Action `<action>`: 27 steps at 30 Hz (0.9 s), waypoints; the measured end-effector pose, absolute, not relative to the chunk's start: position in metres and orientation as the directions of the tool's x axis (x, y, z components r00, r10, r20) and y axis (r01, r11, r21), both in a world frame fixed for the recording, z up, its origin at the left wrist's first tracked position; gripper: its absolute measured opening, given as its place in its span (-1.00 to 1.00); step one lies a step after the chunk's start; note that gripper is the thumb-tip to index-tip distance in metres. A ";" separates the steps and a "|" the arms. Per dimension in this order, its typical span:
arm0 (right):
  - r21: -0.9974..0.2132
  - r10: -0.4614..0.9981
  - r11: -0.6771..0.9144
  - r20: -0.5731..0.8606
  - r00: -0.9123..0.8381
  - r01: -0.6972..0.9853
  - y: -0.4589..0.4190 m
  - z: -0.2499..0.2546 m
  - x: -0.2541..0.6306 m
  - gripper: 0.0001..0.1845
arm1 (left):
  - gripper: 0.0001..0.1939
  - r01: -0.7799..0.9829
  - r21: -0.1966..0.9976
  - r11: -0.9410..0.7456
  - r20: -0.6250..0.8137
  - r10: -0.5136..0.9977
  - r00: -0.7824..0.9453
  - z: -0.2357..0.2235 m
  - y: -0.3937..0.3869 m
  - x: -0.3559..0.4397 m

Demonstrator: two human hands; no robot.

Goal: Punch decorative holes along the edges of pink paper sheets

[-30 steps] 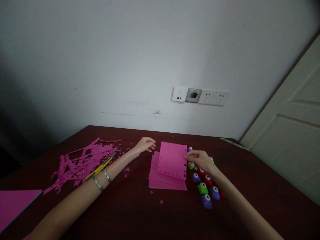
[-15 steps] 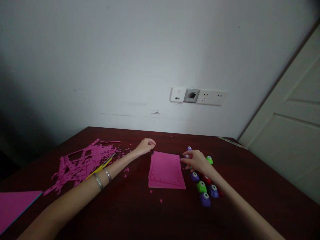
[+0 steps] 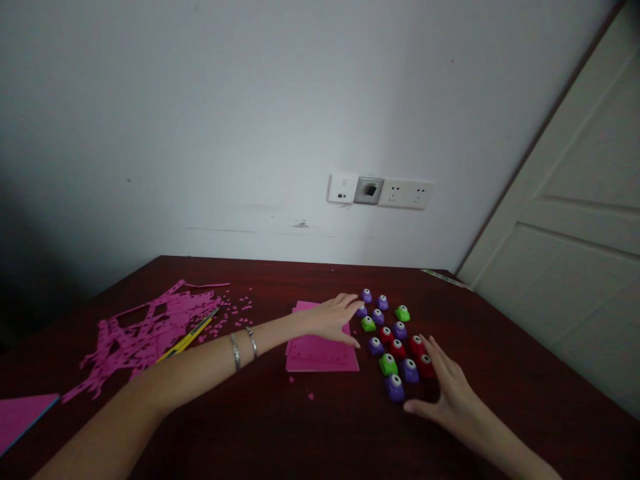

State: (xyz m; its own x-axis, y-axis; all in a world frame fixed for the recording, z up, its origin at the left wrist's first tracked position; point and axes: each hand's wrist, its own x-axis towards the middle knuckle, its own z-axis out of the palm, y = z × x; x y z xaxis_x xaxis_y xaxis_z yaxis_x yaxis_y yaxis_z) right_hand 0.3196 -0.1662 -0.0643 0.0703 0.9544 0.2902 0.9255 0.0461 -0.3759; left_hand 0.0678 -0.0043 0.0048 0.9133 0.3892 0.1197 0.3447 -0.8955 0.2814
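Over a stack of pink paper sheets [image 3: 320,361], my left hand [image 3: 333,319] reaches right with fingers spread, fingertips by the back left craft punches. My right hand [image 3: 447,387] is open at the right side of the group, thumb and fingers apart around its near right edge; whether it touches a red punch [image 3: 425,366] I cannot tell. The several small punches have white round tops: a purple punch [image 3: 395,388] is nearest me, with a green punch [image 3: 388,365] behind it. Part of the paper stack is hidden under my left hand and forearm.
Punched pink paper strips [image 3: 150,327] lie heaped on the left with small pink cut-outs [image 3: 233,310] scattered beside them. A yellow cutter knife [image 3: 193,335] rests against the heap. More pink paper [image 3: 25,420] lies at the near left. Behind the table stands a wall with sockets [image 3: 405,194].
My left hand has moved right, across the paper stack to the punches. My right hand has drawn back from the stack's right edge, towards me and right, and opened. The view has shifted slightly right.
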 end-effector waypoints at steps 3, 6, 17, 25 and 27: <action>-0.394 0.950 0.051 0.304 0.077 0.918 -0.158 -0.077 0.314 0.19 | 0.05 0.378 0.307 -0.874 0.069 0.416 0.907 -0.004 0.009 0.089; -0.415 0.932 0.048 0.345 0.109 0.908 -0.140 -0.079 0.311 0.22 | 0.13 0.363 0.326 -0.873 0.020 0.391 0.920 -0.013 0.024 0.104; -0.568 0.934 0.078 0.330 0.140 0.819 -0.065 -0.072 0.327 0.27 | 0.24 0.310 0.340 -0.888 0.006 0.332 0.943 -0.035 0.075 0.127; -0.649 0.949 0.215 0.316 0.002 0.730 -0.018 -0.067 0.328 0.29 | 0.08 0.277 0.346 -0.896 0.121 0.336 0.934 -0.030 0.100 0.127; -0.651 0.943 0.268 0.329 -0.055 0.711 -0.003 -0.066 0.326 0.29 | -0.03 0.253 0.338 -0.907 0.138 0.313 0.940 -0.026 0.107 0.120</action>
State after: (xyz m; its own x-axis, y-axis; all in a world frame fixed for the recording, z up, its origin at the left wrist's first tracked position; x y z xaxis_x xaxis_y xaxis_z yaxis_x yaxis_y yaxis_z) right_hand 0.3259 -0.0025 -0.0665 -0.0549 0.9428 0.3290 0.7105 0.2683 -0.6505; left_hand 0.1204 0.1068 -0.0258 0.9395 0.3134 0.1381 0.2527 -0.9066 0.3378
